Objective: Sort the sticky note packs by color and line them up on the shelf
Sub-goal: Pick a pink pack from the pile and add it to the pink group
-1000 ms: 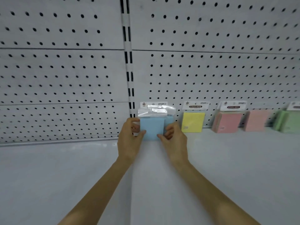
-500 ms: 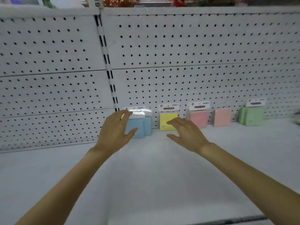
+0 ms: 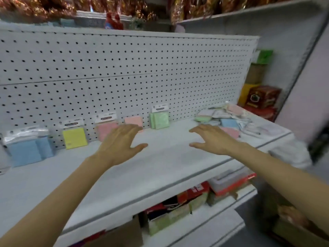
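Note:
Sticky note packs lean in a row against the pegboard on the white shelf (image 3: 160, 168): blue packs (image 3: 26, 150) at far left, a yellow pack (image 3: 74, 138), two pink packs (image 3: 133, 121) and green packs (image 3: 160, 120). A loose pile of mixed packs (image 3: 224, 120) lies at the shelf's right end. My left hand (image 3: 121, 141) hovers over the shelf in front of the pink packs, fingers spread, holding nothing. My right hand (image 3: 211, 139) hovers just left of the pile, fingers straight and empty.
The pegboard back wall (image 3: 124, 72) rises behind the row. Boxed goods fill the lower shelf (image 3: 195, 193). Red and yellow boxes (image 3: 260, 97) stand past the shelf's right end. Shiny wrapped goods sit on the top shelf (image 3: 195, 8).
Both hands let go of the blue packs, now leaning at far left, and moved right along the shelf with fingers spread. The view swung right, bringing the loose pile into sight.

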Motion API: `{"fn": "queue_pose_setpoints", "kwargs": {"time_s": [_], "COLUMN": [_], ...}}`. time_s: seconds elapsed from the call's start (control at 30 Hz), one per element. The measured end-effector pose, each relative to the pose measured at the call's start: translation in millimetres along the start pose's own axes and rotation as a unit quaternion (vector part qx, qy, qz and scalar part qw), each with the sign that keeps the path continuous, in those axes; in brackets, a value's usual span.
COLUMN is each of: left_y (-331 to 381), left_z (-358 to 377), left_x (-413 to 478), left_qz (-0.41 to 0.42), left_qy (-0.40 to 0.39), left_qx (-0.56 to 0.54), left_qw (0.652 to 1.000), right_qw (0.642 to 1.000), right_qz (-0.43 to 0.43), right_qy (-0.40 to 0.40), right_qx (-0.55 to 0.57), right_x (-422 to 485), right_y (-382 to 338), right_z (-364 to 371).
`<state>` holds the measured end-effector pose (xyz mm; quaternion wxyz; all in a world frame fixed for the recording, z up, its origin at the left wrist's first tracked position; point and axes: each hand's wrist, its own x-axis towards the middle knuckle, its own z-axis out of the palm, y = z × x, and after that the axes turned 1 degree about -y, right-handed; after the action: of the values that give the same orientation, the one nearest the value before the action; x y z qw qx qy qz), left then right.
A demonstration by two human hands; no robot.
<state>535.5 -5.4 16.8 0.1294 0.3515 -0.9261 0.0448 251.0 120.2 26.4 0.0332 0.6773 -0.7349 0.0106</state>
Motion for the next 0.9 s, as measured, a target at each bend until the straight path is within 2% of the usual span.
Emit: {"fn": "queue_pose_setpoints", "kwargs": {"time_s": [0.17, 0.4, 0.73, 0.9], "left_y": [101.7, 177.5, 219.8, 228.6], "left_z": [26.9, 48.5, 112.9, 140.1], "left_x": [39.6, 108.9, 231.5, 283.4], "left_qz": [0.053, 0.124, 0.057, 0.039], "left_qy": [-0.068, -0.071, -0.086, -0.145], "left_qx": [-0.063, -0.050, -0.176, -0.249], "left_qw": [0.994, 0.989, 0.979, 0.957], "right_qw": [0.997, 0.991, 0.987, 0.983], "right_qz": [0.057, 0.125, 0.134, 0.160], "right_qy": [-0.046, -0.038, -0.087, -0.087], "right_qx": [-0.022, 0.022, -0.012, 0.031], "right_x": [-60.2, -79.9, -36.3, -9.9], "right_y": [91.1, 183.0, 297.8, 362.9], "right_z": [2.6, 16.3, 45.1, 51.3]}}
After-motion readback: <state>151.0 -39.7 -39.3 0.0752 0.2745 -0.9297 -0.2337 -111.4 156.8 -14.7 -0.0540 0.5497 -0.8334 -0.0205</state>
